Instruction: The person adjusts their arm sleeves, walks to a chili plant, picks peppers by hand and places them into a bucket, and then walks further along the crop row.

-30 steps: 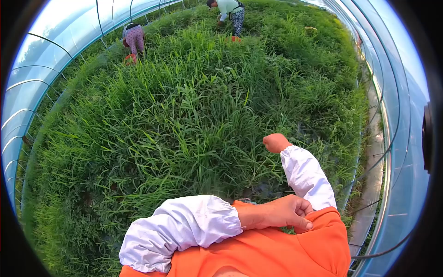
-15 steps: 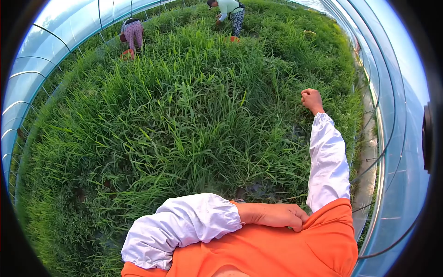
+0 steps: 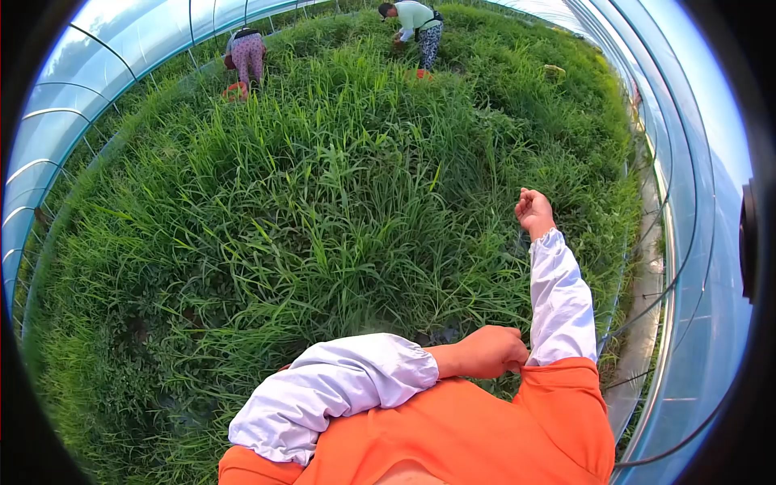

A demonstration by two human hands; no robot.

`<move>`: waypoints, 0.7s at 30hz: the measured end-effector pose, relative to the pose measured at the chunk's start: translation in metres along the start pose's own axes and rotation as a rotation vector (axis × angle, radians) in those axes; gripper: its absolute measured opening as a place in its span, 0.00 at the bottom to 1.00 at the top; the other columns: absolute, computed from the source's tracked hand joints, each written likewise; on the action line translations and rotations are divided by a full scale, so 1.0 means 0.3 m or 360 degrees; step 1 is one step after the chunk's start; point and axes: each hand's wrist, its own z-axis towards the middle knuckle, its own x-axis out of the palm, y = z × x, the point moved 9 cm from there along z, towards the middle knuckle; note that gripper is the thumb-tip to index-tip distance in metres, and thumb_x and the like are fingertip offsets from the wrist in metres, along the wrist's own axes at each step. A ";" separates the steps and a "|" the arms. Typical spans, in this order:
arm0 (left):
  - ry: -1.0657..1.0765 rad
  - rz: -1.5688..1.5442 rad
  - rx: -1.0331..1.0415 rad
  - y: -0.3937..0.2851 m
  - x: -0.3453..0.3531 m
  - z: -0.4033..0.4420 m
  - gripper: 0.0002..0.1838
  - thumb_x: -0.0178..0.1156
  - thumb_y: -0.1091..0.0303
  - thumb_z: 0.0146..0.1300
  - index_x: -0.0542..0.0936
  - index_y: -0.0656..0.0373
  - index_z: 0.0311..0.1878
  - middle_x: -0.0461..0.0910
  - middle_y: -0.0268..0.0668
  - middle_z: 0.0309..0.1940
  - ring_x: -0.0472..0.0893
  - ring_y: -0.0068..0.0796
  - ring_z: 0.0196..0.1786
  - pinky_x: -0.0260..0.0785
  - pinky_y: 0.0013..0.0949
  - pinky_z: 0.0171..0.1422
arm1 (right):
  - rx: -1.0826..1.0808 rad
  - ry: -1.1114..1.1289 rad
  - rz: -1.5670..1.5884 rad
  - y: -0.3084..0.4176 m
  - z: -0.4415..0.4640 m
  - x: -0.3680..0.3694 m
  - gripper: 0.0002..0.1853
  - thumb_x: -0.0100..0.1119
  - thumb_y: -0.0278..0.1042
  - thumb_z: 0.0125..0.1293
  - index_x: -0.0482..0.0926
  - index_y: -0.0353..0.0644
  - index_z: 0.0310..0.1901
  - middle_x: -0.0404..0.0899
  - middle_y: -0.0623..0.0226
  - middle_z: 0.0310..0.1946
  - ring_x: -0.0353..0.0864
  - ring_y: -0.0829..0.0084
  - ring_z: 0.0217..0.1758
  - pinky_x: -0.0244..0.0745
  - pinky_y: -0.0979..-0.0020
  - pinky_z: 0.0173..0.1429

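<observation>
My left hand [image 3: 491,352] reaches across my chest to my right upper arm. Its fingers are closed on the hem of the orange shirt sleeve [image 3: 566,396], where that meets the white oversleeve [image 3: 562,299]; the fingertips are partly hidden. Stretched out ahead over the grass is my right hand [image 3: 534,213], its fingers curled in and nothing visible in them. Another white oversleeve [image 3: 339,388] covers my left forearm, bunched in folds.
Tall green grass and leafy plants [image 3: 323,210] fill the ground. Two people bend over farther back, one in pink trousers [image 3: 247,56], one in patterned trousers [image 3: 430,44], near red containers [image 3: 235,91]. Clear plastic sheeting on hoops [image 3: 687,202] runs along both sides.
My left hand has risen slightly, still at the right sleeve. My right hand has come lower and turned, showing more of its curled fingers. The view has shifted a little.
</observation>
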 end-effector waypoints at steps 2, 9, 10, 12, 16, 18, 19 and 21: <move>-0.0002 0.0048 0.0082 -0.006 0.017 -0.002 0.05 0.61 0.72 0.51 0.81 0.56 0.33 0.78 0.35 0.27 0.77 0.38 0.37 0.70 0.39 0.40 | 0.0074 0.0109 0.0014 -0.067 0.001 0.037 0.07 0.54 0.29 0.61 0.78 0.45 0.40 0.75 0.79 0.22 0.70 0.84 0.19 0.72 0.75 0.29; 0.0360 -0.0043 -0.1039 0.397 -0.038 -0.351 0.13 0.61 0.64 0.55 0.81 0.55 0.44 0.83 0.38 0.39 0.81 0.37 0.44 0.72 0.38 0.48 | -0.0088 0.1079 -0.1321 -0.362 -0.645 0.335 0.10 0.56 0.30 0.63 0.79 0.35 0.43 0.80 0.68 0.29 0.76 0.82 0.27 0.74 0.77 0.33; 0.0008 -0.0158 -0.1202 0.462 -0.147 -0.459 0.13 0.61 0.63 0.59 0.81 0.58 0.45 0.83 0.37 0.39 0.82 0.34 0.44 0.72 0.36 0.49 | -0.0192 0.1250 -0.1438 -0.403 -0.737 0.353 0.12 0.56 0.32 0.64 0.78 0.33 0.44 0.80 0.68 0.30 0.76 0.81 0.29 0.74 0.77 0.34; -0.0894 -0.0640 -0.1462 0.655 -0.305 -0.802 0.12 0.59 0.65 0.62 0.80 0.61 0.46 0.82 0.34 0.36 0.79 0.23 0.38 0.72 0.28 0.42 | -0.0386 0.1437 -0.1584 -0.523 -0.834 0.336 0.12 0.56 0.34 0.65 0.79 0.35 0.45 0.80 0.69 0.31 0.76 0.80 0.32 0.72 0.75 0.38; -0.2462 -0.0766 -0.1927 0.793 -0.319 -1.715 0.07 0.53 0.72 0.59 0.77 0.57 0.40 0.77 0.32 0.24 0.73 0.23 0.22 0.66 0.28 0.23 | -0.0323 0.1491 -0.1618 -0.739 -0.913 0.311 0.11 0.57 0.34 0.63 0.81 0.37 0.42 0.81 0.65 0.30 0.79 0.76 0.33 0.73 0.72 0.40; -0.2129 -0.0767 -0.2603 0.803 -0.235 -1.993 0.05 0.55 0.71 0.56 0.79 0.56 0.34 0.77 0.35 0.22 0.74 0.29 0.19 0.66 0.34 0.20 | -0.0304 0.1573 -0.1729 -0.792 -0.958 0.359 0.11 0.56 0.35 0.63 0.81 0.38 0.41 0.82 0.63 0.30 0.80 0.73 0.33 0.74 0.71 0.40; -0.1932 -0.0805 -0.2875 0.790 -0.190 -2.132 0.05 0.55 0.71 0.56 0.80 0.56 0.32 0.79 0.37 0.22 0.76 0.33 0.20 0.67 0.36 0.22 | -0.0335 0.1665 -0.1805 -0.798 -0.995 0.423 0.11 0.56 0.35 0.63 0.81 0.38 0.41 0.82 0.62 0.30 0.80 0.71 0.32 0.74 0.70 0.40; -0.1480 0.1122 -0.2765 0.840 -0.380 -2.384 0.07 0.55 0.71 0.55 0.82 0.59 0.27 0.82 0.42 0.25 0.81 0.42 0.25 0.70 0.42 0.26 | -0.0397 0.1905 -0.1855 -0.814 -1.101 0.570 0.11 0.56 0.36 0.63 0.80 0.38 0.40 0.81 0.60 0.29 0.80 0.67 0.31 0.73 0.68 0.39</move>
